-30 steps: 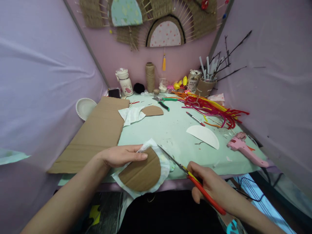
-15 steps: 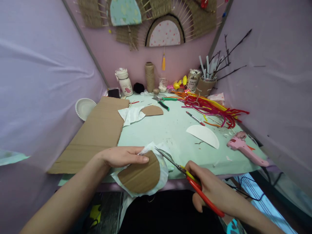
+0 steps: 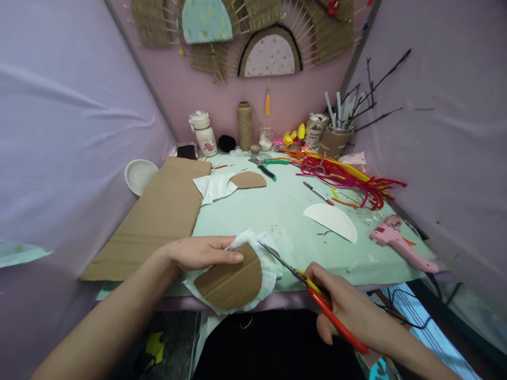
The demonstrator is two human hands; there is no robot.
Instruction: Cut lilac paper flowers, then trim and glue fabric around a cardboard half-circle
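Observation:
My left hand (image 3: 198, 252) pinches the top edge of a brown cardboard half-disc (image 3: 232, 283) that lies on a piece of white patterned fabric (image 3: 270, 266) at the table's near edge. The fabric sticks out around the cardboard. My right hand (image 3: 343, 305) grips red-and-yellow-handled scissors (image 3: 309, 285). Their blades point up and left and meet the fabric at the cardboard's right side.
A large cardboard sheet (image 3: 158, 211) lies left, with a paper plate (image 3: 139, 176) beyond it. A second fabric piece and cardboard half-disc (image 3: 249, 180) sit mid-table. A white half-disc (image 3: 330, 220), pink glue gun (image 3: 400, 240), pipe cleaners (image 3: 344, 177), pliers (image 3: 269, 166) and jars fill the right and back.
The scissor blades closed into the fabric half a second ago and have since shifted slightly right along its edge. My left hand has held the cardboard steady.

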